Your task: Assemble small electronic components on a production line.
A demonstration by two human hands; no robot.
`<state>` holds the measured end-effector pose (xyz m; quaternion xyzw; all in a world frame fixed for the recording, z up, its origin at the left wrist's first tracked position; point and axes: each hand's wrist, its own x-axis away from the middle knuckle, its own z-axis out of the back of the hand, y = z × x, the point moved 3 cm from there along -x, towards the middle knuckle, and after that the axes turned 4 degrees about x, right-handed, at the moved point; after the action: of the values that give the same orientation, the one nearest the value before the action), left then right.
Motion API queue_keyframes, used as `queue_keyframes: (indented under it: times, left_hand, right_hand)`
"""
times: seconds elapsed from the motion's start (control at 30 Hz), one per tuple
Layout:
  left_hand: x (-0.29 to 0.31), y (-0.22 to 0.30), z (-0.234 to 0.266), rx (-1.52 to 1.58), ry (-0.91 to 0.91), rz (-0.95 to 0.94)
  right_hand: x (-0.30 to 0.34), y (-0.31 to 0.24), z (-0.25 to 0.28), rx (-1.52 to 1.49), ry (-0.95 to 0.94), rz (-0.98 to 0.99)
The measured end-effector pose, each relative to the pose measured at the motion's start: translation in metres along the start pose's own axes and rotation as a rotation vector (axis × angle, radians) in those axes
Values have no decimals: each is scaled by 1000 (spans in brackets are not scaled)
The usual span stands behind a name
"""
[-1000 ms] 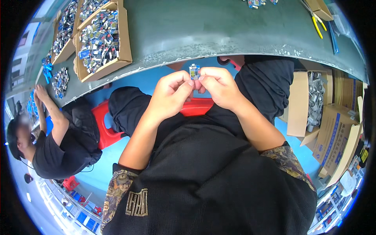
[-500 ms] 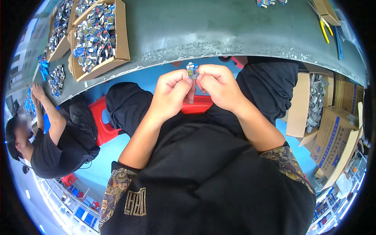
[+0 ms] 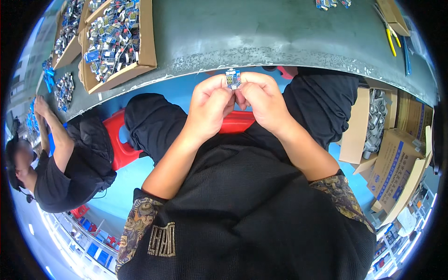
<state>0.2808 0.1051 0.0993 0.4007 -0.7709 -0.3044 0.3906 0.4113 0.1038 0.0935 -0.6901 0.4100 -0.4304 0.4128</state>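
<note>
A small blue circuit board [image 3: 233,79] with a dark digit display is pinched between my two hands, just off the table's front edge. My left hand [image 3: 208,103] grips its left side with thumb and fingers. From the other side my right hand [image 3: 264,99] holds it, thumb bent in near the lower edge. Part of the board is hidden by the fingertips.
An open cardboard box [image 3: 147,42] full of similar boards stands at the left of the dark table [image 3: 242,37]; loose boards [image 3: 64,91] lie beside it. Yellow-handled pliers [image 3: 392,41] lie far right. A box of grey parts [image 3: 374,122] stands right. A co-worker [image 3: 67,163] sits left.
The board has tilted in my fingers and shifted slightly to the right and up. Both hands keep hold of it. The co-worker's arm has moved slightly.
</note>
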Motion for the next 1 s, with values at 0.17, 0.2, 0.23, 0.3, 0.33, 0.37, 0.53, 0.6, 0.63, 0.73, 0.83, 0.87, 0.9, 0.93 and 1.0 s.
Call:
queue_keyframes:
  times: [0.17,0.2,0.23,0.3,0.33,0.37,0.53,0.6,0.63,0.73,0.83,0.87,0.9,0.93,1.0]
  left_hand:
    - [-1,-2,7,-59,-35,-25]
    - [-2,-3,8,-73,-42,-34]
    - [-2,-4,8,-85,-48,-43]
    - [-3,-5,8,-92,-39,-41]
    - [-4,-5,8,-101,-31,-41]
    - [-5,-5,8,-100,-33,-39]
    - [-7,2,6,-116,-37,-92]
    - [-1,7,2,-155,-78,-83]
    - [2,12,4,-191,-124,-66]
    - [19,18,26,-475,-331,30]
    - [46,54,35,-650,-288,27]
    - [61,74,31,-631,-233,-39]
    - [75,91,27,-581,-222,-179]
    - [91,112,20,-471,-213,-312]
    - [125,164,-3,-277,-231,-546]
  right_hand:
    - [0,2,-5,-2,23,11]
    - [-1,2,-5,-5,31,31]
    - [-1,2,-5,-8,39,51]
    - [-2,4,-3,-3,28,47]
    - [-3,4,-2,1,16,47]
    - [-5,5,-1,1,19,47]
    - [-8,-3,-3,-3,16,55]
    - [-2,2,2,24,-18,42]
    - [-2,5,7,54,-42,24]
    - [13,12,19,118,-102,6]
    - [20,2,6,219,-99,31]
    - [23,-9,-6,191,-136,40]
    - [21,-23,-17,263,-211,44]
    - [17,-35,-29,312,-266,64]
    - [6,-65,-54,373,-294,97]
